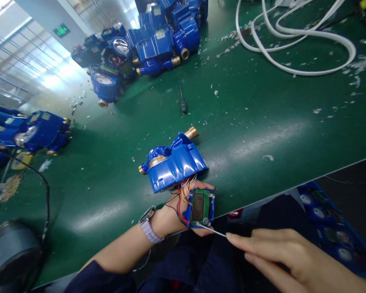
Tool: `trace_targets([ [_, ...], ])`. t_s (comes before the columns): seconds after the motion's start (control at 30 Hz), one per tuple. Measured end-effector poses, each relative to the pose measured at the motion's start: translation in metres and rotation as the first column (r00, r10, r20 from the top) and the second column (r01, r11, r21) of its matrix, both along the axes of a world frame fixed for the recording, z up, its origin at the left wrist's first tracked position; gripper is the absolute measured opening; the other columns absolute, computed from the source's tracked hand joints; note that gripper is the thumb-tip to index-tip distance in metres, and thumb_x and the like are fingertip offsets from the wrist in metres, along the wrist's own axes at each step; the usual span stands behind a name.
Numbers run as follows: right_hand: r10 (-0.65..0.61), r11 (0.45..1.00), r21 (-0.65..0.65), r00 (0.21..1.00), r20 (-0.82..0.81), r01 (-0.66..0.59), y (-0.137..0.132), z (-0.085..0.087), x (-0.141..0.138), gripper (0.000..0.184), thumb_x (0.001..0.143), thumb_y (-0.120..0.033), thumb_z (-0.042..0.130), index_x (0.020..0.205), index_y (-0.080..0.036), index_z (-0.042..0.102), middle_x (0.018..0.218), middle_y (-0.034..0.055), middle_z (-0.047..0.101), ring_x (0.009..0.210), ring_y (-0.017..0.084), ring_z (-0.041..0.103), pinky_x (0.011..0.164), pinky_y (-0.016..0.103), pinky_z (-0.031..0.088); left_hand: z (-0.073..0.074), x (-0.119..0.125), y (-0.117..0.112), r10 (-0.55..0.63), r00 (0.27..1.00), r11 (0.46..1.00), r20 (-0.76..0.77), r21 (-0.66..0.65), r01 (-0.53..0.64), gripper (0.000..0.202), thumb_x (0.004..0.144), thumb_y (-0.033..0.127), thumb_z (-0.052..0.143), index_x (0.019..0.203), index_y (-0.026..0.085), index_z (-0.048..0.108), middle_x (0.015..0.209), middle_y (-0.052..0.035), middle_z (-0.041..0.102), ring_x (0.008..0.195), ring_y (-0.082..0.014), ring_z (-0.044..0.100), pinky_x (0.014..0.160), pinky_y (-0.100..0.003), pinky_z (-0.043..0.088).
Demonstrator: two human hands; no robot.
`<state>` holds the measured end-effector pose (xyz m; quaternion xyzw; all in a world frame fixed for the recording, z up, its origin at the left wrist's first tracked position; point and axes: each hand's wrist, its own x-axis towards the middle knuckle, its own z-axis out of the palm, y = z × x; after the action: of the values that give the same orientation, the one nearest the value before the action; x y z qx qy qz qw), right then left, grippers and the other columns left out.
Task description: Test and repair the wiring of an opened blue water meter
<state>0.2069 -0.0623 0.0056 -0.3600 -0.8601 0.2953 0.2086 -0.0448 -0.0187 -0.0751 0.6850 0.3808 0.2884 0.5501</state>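
Observation:
My left hand (203, 185), with a watch on the wrist, is closed around a small green circuit board (206, 203) with a grey LCD screen and a blue backing. Dark segments show on the screen. Red, yellow, black and white wires (183, 199) run from the board to a blue water meter (175, 165) with brass ends, lying on the bench just beyond. My right hand (280, 252) pinches a thin white stick (216, 232). Its pale tip is at the board's near edge and seems to touch it. Part of the left hand is hidden under the board.
Several blue meters (155, 44) crowd the back of the green bench (256, 122), with more (33, 130) at the left. A screwdriver (183, 103) lies beyond the meter. White cable (323, 36) coils at the back right. A blue crate (335, 232) of meter parts stands below the edge.

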Motion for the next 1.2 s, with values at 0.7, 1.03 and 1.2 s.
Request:
trace_targets([
  [0.7, 0.048, 0.998, 0.037, 0.991, -0.128, -0.044, -0.02, -0.045, 0.002, 0.042, 0.098, -0.006, 0.032, 0.133, -0.013, 0.056, 0.077, 0.0039, 0.058, 0.058, 0.014, 0.057, 0.049, 0.023, 0.044, 0.001, 0.0, 0.002, -0.015, 1.0, 0.989, -0.005, 0.15, 0.015, 0.1, 0.038, 0.041, 0.093, 0.126, 0.023, 0.05, 0.119, -0.0124, 0.063, 0.104, -0.0296, 0.065, 0.093, -0.042, 0.051],
  [1.03, 0.086, 0.996, 0.002, 0.99, -0.108, -0.086, -0.014, -0.053, 0.002, 0.037, 0.1, -0.009, 0.033, 0.135, -0.016, 0.045, 0.086, 0.0048, 0.062, 0.069, 0.015, 0.062, 0.058, 0.024, 0.05, 0.015, -0.002, 0.004, -0.071, 0.99, 0.989, -0.119, 0.123, 0.086, 0.096, 0.048, 0.046, 0.09, 0.13, 0.023, 0.048, 0.125, -0.0115, 0.062, 0.112, -0.0286, 0.063, 0.099, -0.039, 0.048],
  [1.2, 0.243, 0.966, 0.063, 0.963, 0.12, -0.252, -0.007, -0.04, -0.004, 0.083, 0.07, 0.004, 0.034, 0.149, -0.02, 0.027, 0.087, 0.0032, 0.061, 0.063, 0.018, 0.06, 0.052, 0.028, 0.048, 0.022, -0.003, 0.007, -0.102, 0.987, 0.981, -0.125, 0.151, 0.121, 0.094, 0.053, 0.05, 0.088, 0.132, 0.023, 0.045, 0.127, -0.012, 0.062, 0.114, -0.0285, 0.062, 0.1, -0.039, 0.047],
])
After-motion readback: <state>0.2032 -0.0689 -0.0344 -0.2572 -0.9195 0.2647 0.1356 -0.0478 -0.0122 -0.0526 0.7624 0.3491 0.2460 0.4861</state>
